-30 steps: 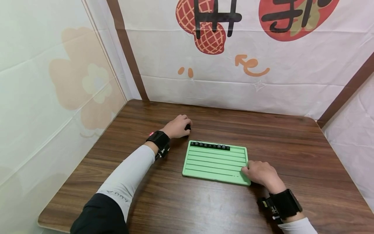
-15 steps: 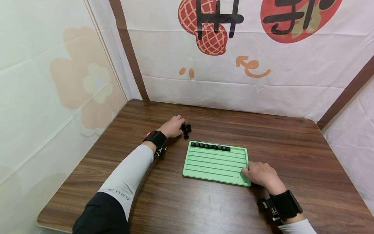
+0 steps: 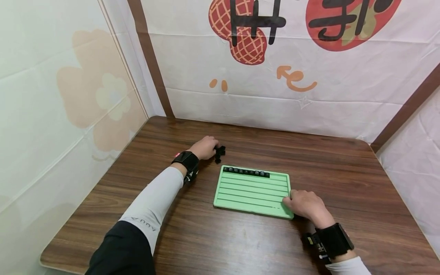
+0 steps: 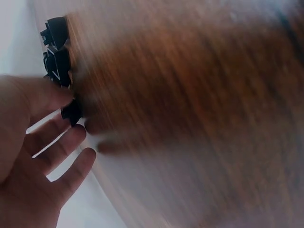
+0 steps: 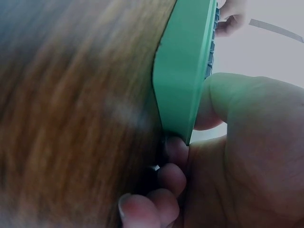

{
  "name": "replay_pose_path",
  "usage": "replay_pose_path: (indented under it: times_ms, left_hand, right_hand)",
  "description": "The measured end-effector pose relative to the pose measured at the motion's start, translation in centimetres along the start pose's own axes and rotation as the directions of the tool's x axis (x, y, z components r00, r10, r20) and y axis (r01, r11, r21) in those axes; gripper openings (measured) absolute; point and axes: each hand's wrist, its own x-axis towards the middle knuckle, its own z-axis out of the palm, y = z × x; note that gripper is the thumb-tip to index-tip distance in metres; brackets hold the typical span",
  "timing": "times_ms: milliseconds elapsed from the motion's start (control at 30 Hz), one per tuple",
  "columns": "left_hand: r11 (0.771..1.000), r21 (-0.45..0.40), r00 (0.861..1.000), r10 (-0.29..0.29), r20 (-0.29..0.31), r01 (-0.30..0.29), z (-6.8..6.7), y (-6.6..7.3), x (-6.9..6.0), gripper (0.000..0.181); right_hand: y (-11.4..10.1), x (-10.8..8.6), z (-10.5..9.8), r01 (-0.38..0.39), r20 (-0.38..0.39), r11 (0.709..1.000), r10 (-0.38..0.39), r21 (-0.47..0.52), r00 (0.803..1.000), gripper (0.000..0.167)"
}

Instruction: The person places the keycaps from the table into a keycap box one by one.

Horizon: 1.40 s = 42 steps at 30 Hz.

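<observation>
My left hand [image 3: 204, 148] is at a small pile of black keycaps [image 3: 220, 152] behind the green tray's left corner. In the left wrist view, thumb and fingers pinch one black keycap [image 4: 72, 113] low over the table, while other keycaps [image 4: 57, 61] lie just beyond the thumb. The flat green tray [image 3: 252, 194] has several raised ridges across it. A line of black keycaps [image 3: 245, 171] stands in its far row, starting from the left end. At the tray's right edge, my right hand [image 3: 306, 204] grips it, thumb on top and the other fingers curled at the side.
The brown wood-grain table [image 3: 240, 244] has rounded corners. A white printed cloth [image 3: 192, 65] hangs behind its back edge, and more cloth [image 3: 44, 114] hangs along the left side.
My left hand has drawn slightly left from over the pile, uncovering several keycaps, then shifted a little back toward them. The right hand keeps its hold on the tray.
</observation>
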Motion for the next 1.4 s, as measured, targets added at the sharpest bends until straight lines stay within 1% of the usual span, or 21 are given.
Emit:
replay_pose_path:
  times_ms: [100,167,267,400,600,667,767,900,1100,1267,1400]
  left_hand:
    - [1.000,0.024,0.999,0.013,-0.041,-0.012,0.2,-0.1,0.1,0.024]
    - [1.000,0.028,0.998,-0.001,-0.058,0.003,0.2,-0.1,-0.1,0.022]
    - [0.999,0.021,0.997,-0.042,-0.068,0.043,0.2,-0.2,-0.3,0.021]
    - [0.997,-0.004,0.994,-0.075,-0.081,0.075,0.2,-0.3,-0.3,0.019]
    - [0.994,-0.072,0.989,-0.089,-0.119,0.081,-0.2,-0.1,-0.6,0.017]
    - [0.991,-0.109,0.987,-0.092,-0.132,0.078,-0.3,0.0,-0.7,0.015]
    - [0.987,-0.150,0.983,-0.082,-0.162,0.057,-0.3,0.0,-1.0,0.012]
    - [0.982,-0.186,0.979,-0.065,-0.195,0.028,-0.1,-0.3,-1.1,0.014]
    - [0.974,-0.224,0.979,-0.066,-0.194,0.021,0.1,-0.6,-1.3,0.023]
    - [0.976,-0.215,0.978,-0.052,-0.201,0.008,-0.1,-0.3,-1.6,0.028]
    - [0.978,-0.208,0.975,-0.030,-0.222,-0.018,-0.1,0.0,-1.7,0.030]
  right_hand:
    - [-0.1,0.0,-0.1,0.000,-0.002,1.000,0.000,-0.009,1.000,0.026]
    - [-0.1,0.0,-0.2,0.002,-0.004,1.000,-0.002,-0.015,1.000,0.026]
    - [-0.1,0.0,-0.2,0.000,0.000,1.000,0.000,-0.020,1.000,0.026]
    - [-0.1,-0.1,-0.2,0.003,0.002,1.000,-0.003,-0.017,1.000,0.027]
    - [0.0,0.0,-0.2,0.007,0.003,1.000,-0.007,-0.016,1.000,0.027]
    - [0.0,0.0,-0.2,0.006,0.004,1.000,-0.006,-0.017,1.000,0.026]
    - [0.0,0.0,-0.2,0.005,0.008,1.000,-0.005,-0.017,1.000,0.027]
    - [0.0,0.0,-0.2,0.007,0.008,1.000,-0.006,-0.022,1.000,0.027]
    - [-0.1,-0.1,-0.2,0.009,0.011,1.000,-0.009,-0.022,1.000,0.027]
    - [-0.1,-0.1,-0.3,0.006,0.011,1.000,-0.006,-0.023,1.000,0.027]
    - [-0.1,-0.1,-0.2,0.000,0.011,1.000,0.000,-0.020,1.000,0.028]
